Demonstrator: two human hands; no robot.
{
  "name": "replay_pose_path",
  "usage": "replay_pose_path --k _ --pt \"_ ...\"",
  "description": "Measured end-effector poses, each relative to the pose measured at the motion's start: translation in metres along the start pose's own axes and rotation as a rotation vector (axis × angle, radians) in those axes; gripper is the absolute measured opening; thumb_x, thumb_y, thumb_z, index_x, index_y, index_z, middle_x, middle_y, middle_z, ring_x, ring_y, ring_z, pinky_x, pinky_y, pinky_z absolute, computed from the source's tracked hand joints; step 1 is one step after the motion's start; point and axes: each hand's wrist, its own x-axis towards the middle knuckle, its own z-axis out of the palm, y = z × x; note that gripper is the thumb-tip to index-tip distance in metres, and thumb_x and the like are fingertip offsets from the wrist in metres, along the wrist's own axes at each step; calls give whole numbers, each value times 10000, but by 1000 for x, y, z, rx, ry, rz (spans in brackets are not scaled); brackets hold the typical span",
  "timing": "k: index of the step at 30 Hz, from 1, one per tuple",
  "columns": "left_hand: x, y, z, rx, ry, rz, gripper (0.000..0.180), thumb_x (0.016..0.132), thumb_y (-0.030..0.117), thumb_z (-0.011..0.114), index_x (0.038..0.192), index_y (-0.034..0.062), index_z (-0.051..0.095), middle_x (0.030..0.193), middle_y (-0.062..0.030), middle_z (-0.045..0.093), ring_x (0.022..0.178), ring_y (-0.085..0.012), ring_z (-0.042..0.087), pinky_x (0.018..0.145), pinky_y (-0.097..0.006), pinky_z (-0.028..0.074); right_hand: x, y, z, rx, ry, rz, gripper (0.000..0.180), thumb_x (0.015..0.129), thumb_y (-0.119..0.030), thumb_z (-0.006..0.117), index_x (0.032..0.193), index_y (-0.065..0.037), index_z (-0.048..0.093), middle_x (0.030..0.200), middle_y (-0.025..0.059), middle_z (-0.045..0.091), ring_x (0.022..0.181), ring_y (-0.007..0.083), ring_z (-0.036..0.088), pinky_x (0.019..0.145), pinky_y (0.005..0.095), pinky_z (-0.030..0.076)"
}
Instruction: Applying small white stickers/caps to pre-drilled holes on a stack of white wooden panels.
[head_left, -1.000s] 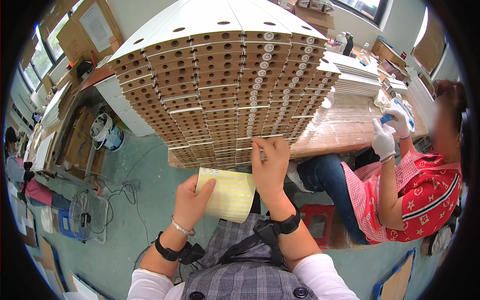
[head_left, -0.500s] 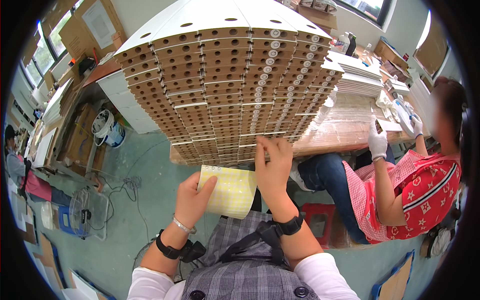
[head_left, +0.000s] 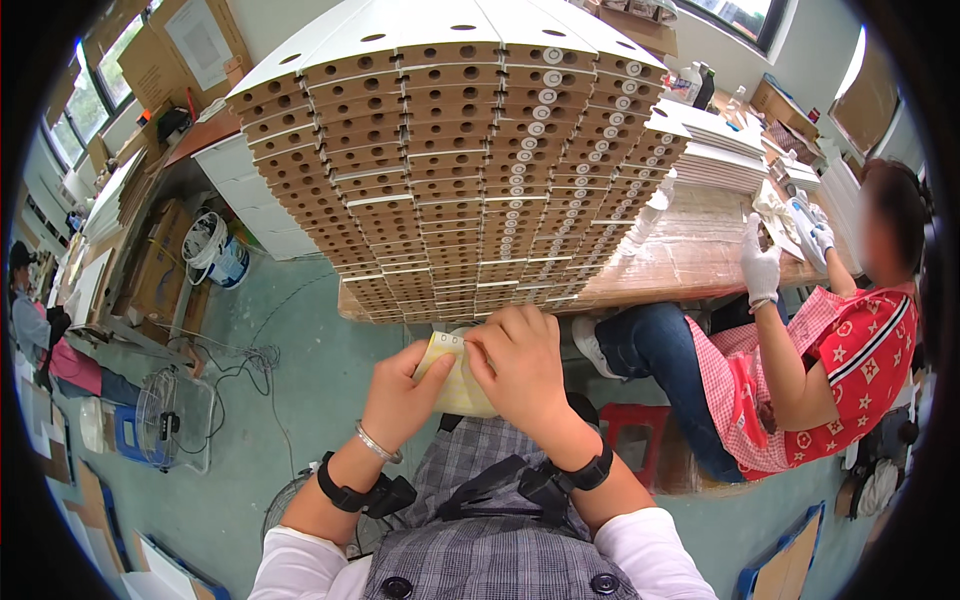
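Observation:
My left hand [head_left: 397, 392] grips a yellow sticker sheet [head_left: 462, 390] by its left side, thumb on top. Small ring-shaped stickers [head_left: 449, 340] sit along the sheet's upper edge. My right hand [head_left: 522, 362] is closed, thumb and fingertips pinching at that edge beside the stickers; whether one has come loose there is hidden. Just beyond both hands rises a tall stack of brown-edged boards [head_left: 440, 215] with white tops and rows of round holes. Round white stickers [head_left: 517, 180] cover holes in columns on the right part of the stack.
To the right, a seated person in white gloves [head_left: 762, 265] works at a wrapped table [head_left: 700, 225] holding white boards [head_left: 715, 150]. A red stool [head_left: 640, 425] stands near my right arm. At left are a bucket [head_left: 215, 250], a fan [head_left: 165, 420] and floor cables [head_left: 250, 362].
My right hand has come down from the lower front of the stack to the sheet's upper edge. My left hand has shifted slightly right, and the sheet now looks bent and partly covered.

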Motion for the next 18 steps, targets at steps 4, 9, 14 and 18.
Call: replay_pose_path --k 4,9,14,18 --pt "1 -2 4 -99 72 -22 180 878 144 584 950 -19 614 778 -52 648 687 -80 568 618 -253 469 -3 0 6 -99 13 -44 128 684 -62 669 779 -97 590 774 25 520 761 223 498 703 351 367" --pt "7 -9 4 -63 110 -27 173 878 133 579 945 -23 615 788 -52 647 698 -77 572 628 -246 470 -2 27 24 273 104 263 98 708 -27 637 760 -63 562 789 56 516 728 240 505 680 357 398" --pt "10 -10 1 -77 82 -81 172 879 133 578 944 -22 616 796 -49 647 707 -75 573 635 -242 469 16 47 31 343 340 450 86 754 -10 647 799 -26 576 793 68 515 727 199 518 673 308 429" --pt "14 -11 0 -103 104 -94 170 879 134 577 939 -21 615 793 -45 645 703 -76 569 632 -239 466 25 49 34 303 337 436 92 741 -15 653 790 -31 577 789 64 509 737 210 514 683 322 418"
